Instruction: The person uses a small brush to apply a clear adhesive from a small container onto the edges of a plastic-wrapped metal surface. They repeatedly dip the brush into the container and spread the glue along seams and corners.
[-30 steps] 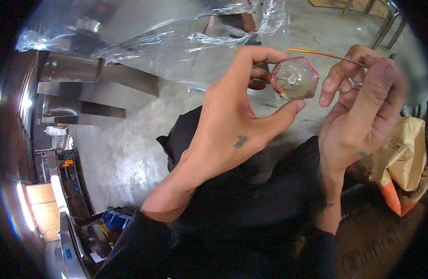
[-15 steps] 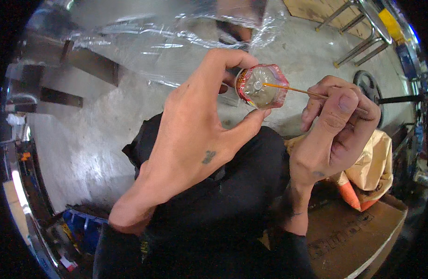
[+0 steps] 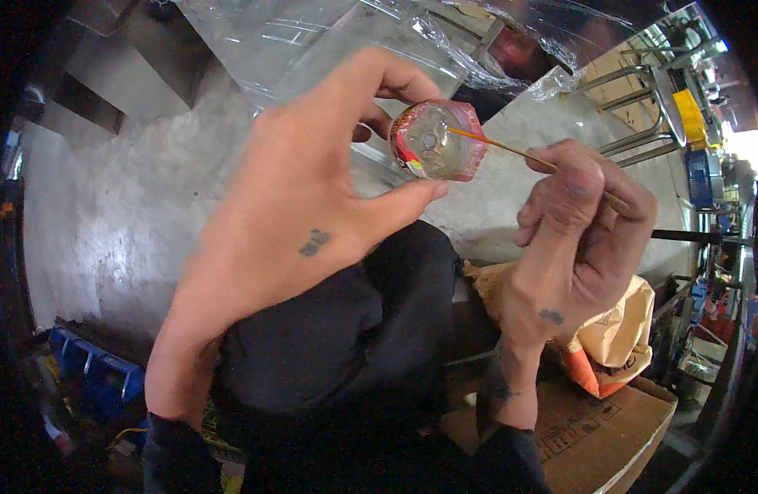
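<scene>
Head view: my left hand (image 3: 313,222) pinches a small clear cup (image 3: 436,142) with a red rim between thumb and fingers, held up over my dark-clothed lap. My right hand (image 3: 576,239) has its fingers closed on a thin stick (image 3: 510,150), whose tip touches the cup. A brown bag (image 3: 618,329) lies beside a cardboard box (image 3: 593,428).

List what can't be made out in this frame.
- Head view: what the small clear cup holds; its glossy wrap blurs it.
- Stick: its far end, hidden inside the right hand.
- Left hand: its fingers behind the cup.
- Brown box: cut off by the frame's lower rim.
</scene>
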Demonstrator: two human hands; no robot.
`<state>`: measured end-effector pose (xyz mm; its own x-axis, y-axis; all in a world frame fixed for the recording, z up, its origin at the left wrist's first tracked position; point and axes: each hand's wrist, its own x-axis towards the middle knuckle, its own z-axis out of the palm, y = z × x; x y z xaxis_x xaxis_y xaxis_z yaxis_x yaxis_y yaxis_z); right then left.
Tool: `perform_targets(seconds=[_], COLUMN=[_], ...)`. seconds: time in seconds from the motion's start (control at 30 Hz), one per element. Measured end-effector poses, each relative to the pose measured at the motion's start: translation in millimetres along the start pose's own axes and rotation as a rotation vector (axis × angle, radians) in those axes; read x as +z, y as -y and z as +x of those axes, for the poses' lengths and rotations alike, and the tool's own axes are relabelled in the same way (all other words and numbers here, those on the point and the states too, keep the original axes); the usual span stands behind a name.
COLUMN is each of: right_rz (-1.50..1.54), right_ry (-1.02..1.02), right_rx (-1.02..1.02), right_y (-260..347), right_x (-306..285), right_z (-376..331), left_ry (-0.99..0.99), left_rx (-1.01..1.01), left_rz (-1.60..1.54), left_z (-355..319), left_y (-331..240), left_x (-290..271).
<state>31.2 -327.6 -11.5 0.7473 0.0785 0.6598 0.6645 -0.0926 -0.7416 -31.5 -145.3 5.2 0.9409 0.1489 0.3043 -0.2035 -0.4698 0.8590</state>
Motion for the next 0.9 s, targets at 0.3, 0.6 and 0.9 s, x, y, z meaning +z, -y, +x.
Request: perform_targets(seconds=[0.3, 0.6, 0.9], right_rz=[0.106, 0.126, 0.307], right_ry=[0.036, -0.092, -0.237], right_rx=[0.111, 0.177, 0.069], right_y=[6.0, 8.2, -5.3], right_x=[-0.4, 1.3, 17.2], right_z=[-6.4, -6.5, 5.5], left_ry=[0.018, 0.039, 0.020], left_rx=[0.035, 0.063, 0.010], left_rz=[0.131, 0.144, 0.106], left_z=[-1.9, 2.6, 8.8], left_y=[-13.8, -18.7, -13.2], left_x=[-13.3, -9.2, -11.3])
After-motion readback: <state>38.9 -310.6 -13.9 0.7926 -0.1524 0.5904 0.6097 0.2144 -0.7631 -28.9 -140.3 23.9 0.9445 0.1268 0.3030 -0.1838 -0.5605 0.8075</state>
